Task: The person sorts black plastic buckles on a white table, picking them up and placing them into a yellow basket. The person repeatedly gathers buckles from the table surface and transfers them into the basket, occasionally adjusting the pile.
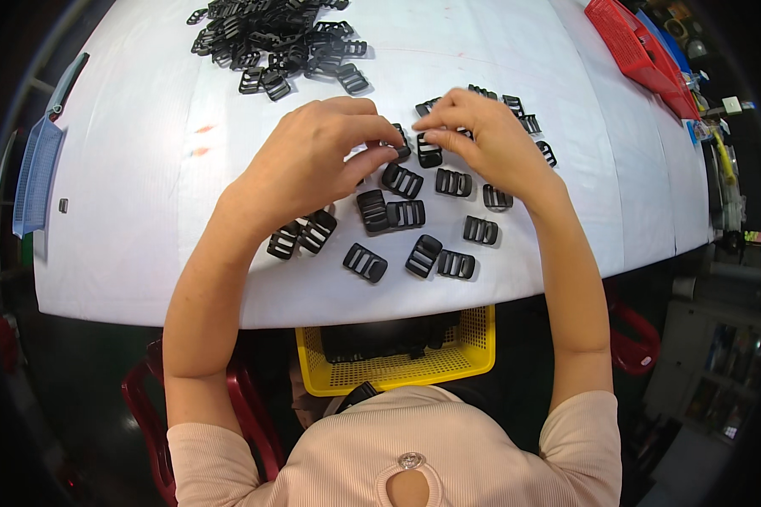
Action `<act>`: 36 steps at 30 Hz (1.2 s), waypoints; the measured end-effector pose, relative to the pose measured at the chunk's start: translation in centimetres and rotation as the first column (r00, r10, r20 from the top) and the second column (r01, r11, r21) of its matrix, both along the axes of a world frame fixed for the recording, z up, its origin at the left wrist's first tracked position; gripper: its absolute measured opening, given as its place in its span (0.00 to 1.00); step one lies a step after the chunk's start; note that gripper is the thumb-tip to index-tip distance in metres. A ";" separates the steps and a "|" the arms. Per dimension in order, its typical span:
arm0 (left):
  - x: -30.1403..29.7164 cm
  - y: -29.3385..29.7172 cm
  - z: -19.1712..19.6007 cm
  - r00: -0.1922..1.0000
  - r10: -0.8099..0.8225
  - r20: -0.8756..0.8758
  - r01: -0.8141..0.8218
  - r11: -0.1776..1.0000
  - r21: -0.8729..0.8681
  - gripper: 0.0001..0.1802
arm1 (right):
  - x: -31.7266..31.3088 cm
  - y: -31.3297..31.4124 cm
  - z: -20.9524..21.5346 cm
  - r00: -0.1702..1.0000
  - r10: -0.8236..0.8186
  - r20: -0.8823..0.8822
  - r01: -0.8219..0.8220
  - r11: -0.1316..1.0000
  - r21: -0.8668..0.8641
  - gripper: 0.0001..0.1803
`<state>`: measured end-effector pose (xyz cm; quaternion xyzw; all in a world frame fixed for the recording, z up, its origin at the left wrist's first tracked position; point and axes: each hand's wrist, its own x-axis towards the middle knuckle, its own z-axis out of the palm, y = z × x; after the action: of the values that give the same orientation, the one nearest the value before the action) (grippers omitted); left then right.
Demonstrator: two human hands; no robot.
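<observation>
Both of my hands are over the scattered black plastic strap buckles on the white tabletop. My left hand (325,144) has thumb and forefinger pinched on one strap buckle (401,142), partly hidden by the fingertips. Just to its right, my right hand (486,139) grips another strap buckle (429,154) by its upper end, slats facing up. The two held buckles are close together. Below the hands lie several loose buckles, among them a flat one (402,181) and one (454,182) nearer the right wrist. More buckles are partly covered by my right hand.
A large heap of black buckles (266,38) sits at the far left. A blue basket (38,177) stands at the left edge, a red basket (630,51) at the far right. Below the table's front edge, a yellow basket (313,372) holds black items. Red chairs (254,414) flank me.
</observation>
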<state>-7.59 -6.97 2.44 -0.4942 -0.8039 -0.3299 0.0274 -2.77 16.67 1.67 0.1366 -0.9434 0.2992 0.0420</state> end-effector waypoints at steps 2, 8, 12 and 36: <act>-0.2 -0.1 0.0 0.999 0.021 -0.024 -0.020 1.000 0.020 0.07 | -0.8 0.5 0.3 0.998 -0.036 -0.046 0.039 0.997 0.065 0.10; -0.9 -0.5 0.1 0.986 0.061 -0.158 -0.048 0.995 0.089 0.07 | 1.6 1.9 -1.2 0.989 -0.043 -0.141 0.075 0.969 0.237 0.15; -1.3 -0.5 -0.5 0.981 0.087 -0.172 -0.073 0.994 0.086 0.06 | 2.1 1.5 -1.4 0.975 -0.204 -0.085 0.202 0.979 -0.031 0.13; 2.0 9.6 -1.4 1.000 -0.022 -0.012 0.022 0.999 0.026 0.07 | 11.9 3.6 -0.5 0.946 -0.295 0.138 0.313 0.939 -0.143 0.06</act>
<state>-5.61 2.59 1.08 -0.5044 -0.7938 -0.3381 0.0349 9.09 20.30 1.17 -0.0322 -0.9264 0.3725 0.0445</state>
